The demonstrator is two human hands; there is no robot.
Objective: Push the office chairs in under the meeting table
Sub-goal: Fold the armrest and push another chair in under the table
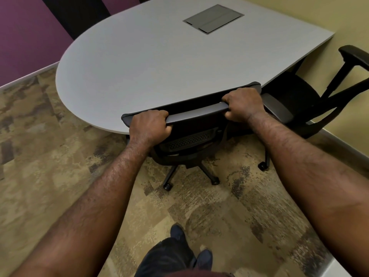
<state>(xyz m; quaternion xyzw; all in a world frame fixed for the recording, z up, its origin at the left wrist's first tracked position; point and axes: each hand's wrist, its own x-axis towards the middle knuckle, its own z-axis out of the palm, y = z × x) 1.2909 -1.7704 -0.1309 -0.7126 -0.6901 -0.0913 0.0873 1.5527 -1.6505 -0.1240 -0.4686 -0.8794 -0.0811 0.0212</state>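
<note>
Both hands hold the top of a black chair [191,124]. The left hand [148,126] wraps its curled fingers over the smooth, rounded top bar near the left end. The right hand [242,104] grips the same bar near the right end, fingers curled tight. The chair back sits right against the edge of the table [139,62], and its seat is hidden under it. Its holey mesh part and thin legs with little wheels show below. The table is flat, gray and smooth, with a round end and a dark square panel [213,18] set in it. A second chair [311,96] stands to the right, turned sideways, partly under the table. The carpet [50,146] is blotchy brown and tan.
</note>
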